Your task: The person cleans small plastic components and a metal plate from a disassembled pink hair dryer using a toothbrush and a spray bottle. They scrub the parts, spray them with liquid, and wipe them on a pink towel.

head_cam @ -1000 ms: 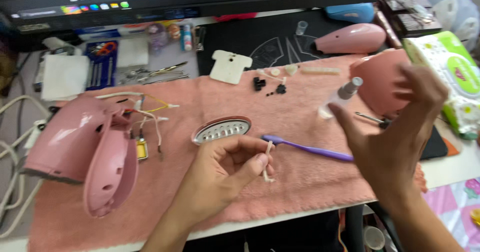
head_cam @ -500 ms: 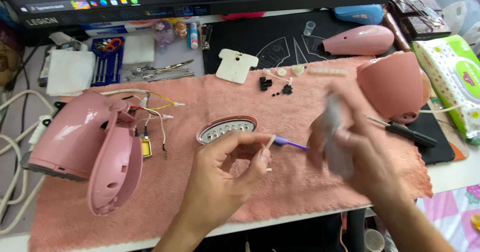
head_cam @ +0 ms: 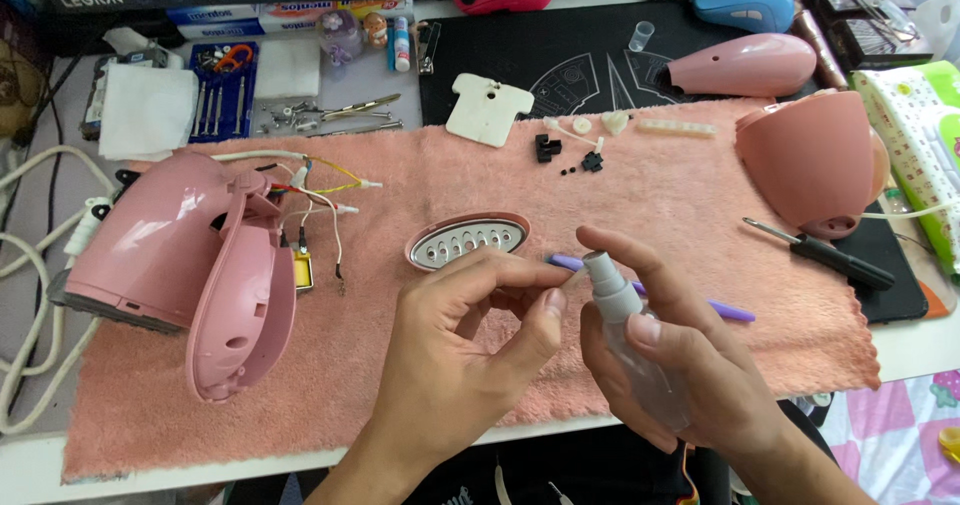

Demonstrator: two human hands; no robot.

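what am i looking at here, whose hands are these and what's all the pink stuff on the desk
This is one picture from a camera worn on a person's head, looking down at their own two bare hands over a desk. No robot is involved.

The right hand holds a small clear spray bottle, its nozzle turned toward the left hand. The left hand pinches something small at its fingertips; what it is cannot be told here.

A pink towel covers the desk. On it lies a pink appliance taken apart: the opened body with loose wires, a perforated metal plate, a rounded shell, small black parts, a purple toothbrush. A screwdriver lies to the right.
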